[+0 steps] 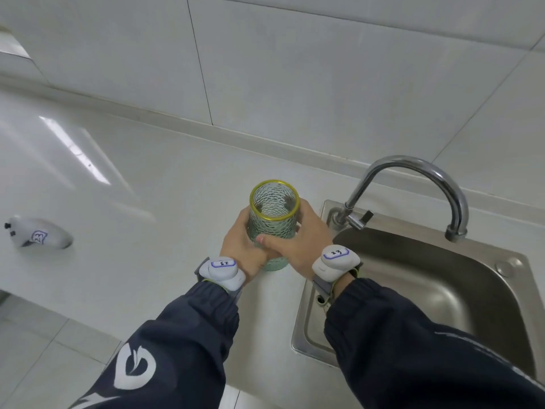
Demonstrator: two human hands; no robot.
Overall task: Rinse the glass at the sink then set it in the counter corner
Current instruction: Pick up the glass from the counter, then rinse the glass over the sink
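A green textured glass [272,222] with a yellow rim stands upright over the white counter [132,202], just left of the sink. My left hand [240,246] wraps its left side and my right hand [295,246] wraps its right side, both gripping it. The steel sink [418,278] lies to the right, with its curved tap [413,184] arching over the basin. No water is running from the spout. The glass looks empty.
A small white device [38,233] with a label lies on the counter at the far left. White tiled wall [295,69] backs the counter. The counter's front edge and floor tiles [44,349] show at lower left. White sensors sit on both wrists.
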